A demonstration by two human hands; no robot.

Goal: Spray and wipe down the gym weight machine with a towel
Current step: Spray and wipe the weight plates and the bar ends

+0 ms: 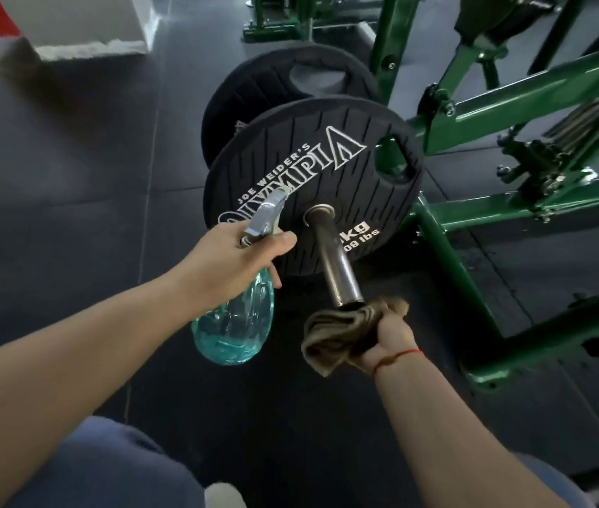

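Left hand (pixel 233 256) grips the spray bottle (pixel 233 324) beside the weight plate (pixel 312 185); right hand (pixel 395 333) clutches the towel (pixel 331 335) at the steel sleeve's (pixel 334 262) end.

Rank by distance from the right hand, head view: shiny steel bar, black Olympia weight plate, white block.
1. Shiny steel bar, end against the right hand's brown towel.
2. Black Olympia weight plate, up the bar.
3. White block, upper left.

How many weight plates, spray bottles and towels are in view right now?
Weight plates: 2, the front plate and the rear plate
Spray bottle: 1, held by the left hand
Towel: 1, gripped by the right hand
Total: 4
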